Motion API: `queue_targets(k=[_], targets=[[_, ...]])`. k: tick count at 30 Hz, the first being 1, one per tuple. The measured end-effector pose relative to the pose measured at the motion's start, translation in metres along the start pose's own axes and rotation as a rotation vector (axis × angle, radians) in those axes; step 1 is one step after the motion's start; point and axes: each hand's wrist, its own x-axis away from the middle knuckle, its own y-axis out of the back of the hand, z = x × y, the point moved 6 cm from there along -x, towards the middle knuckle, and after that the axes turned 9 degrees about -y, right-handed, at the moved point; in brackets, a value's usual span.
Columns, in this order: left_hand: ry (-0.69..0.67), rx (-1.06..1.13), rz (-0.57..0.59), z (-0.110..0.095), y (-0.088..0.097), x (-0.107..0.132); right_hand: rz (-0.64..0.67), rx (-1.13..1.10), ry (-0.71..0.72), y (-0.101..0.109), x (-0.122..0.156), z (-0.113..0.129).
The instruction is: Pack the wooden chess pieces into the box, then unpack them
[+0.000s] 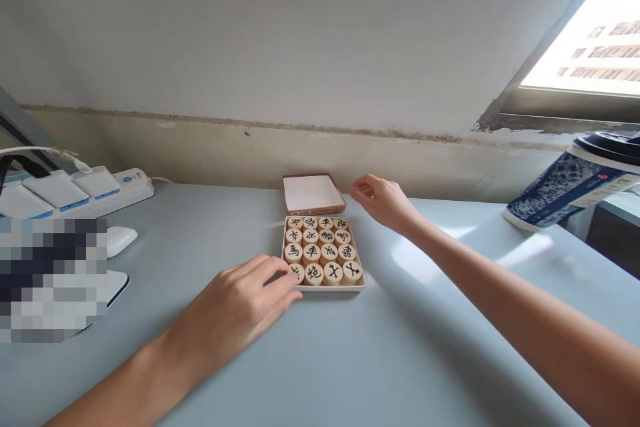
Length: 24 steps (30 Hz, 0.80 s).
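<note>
A shallow white box sits on the table, filled with rows of round wooden Chinese chess pieces marked with black characters. My left hand rests at the box's front left corner, fingers stretched out and apart, its fingertips at the rim and partly over the corner piece. Behind the box lies the box lid, its white inside facing up. My right hand is just right of the lid with loosely bent fingers, and nothing shows in it.
A blue patterned cup with a dark lid stands at the right. To the left are a white power strip with plugged-in chargers, a white mouse and a blurred-out patch. The wall borders the table's back edge.
</note>
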Motion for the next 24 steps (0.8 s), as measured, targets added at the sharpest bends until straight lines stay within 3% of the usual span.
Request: queue_targets(k=[3, 7, 12, 14, 17, 21, 24], targets=[[0.031, 0.020, -0.027, 0.003, 0.000, 0.002, 0.077, 0.060, -0.072, -0.025, -0.032, 0.005], [0.104, 0.000, -0.169, 0.012, 0.009, 0.005, 0.121, 0.079, -0.072, -0.048, -0.050, 0.018], [0.189, 0.075, -0.163, 0.025, 0.005, 0.009, 0.005, 0.007, -0.033, -0.038, -0.053, 0.023], [0.238, 0.092, -0.142, 0.030, 0.002, 0.010, -0.084, -0.047, 0.001, -0.024, -0.042, 0.018], [0.331, 0.131, -0.126, 0.037, -0.001, 0.010, -0.137, -0.117, 0.141, -0.008, -0.003, 0.011], [0.463, 0.179, -0.147, 0.046, -0.003, 0.013, -0.029, -0.147, 0.444, -0.008, 0.063, 0.008], [0.533, 0.199, -0.147, 0.047, -0.004, 0.016, 0.039, -0.157, 0.604, -0.013, 0.095, 0.006]])
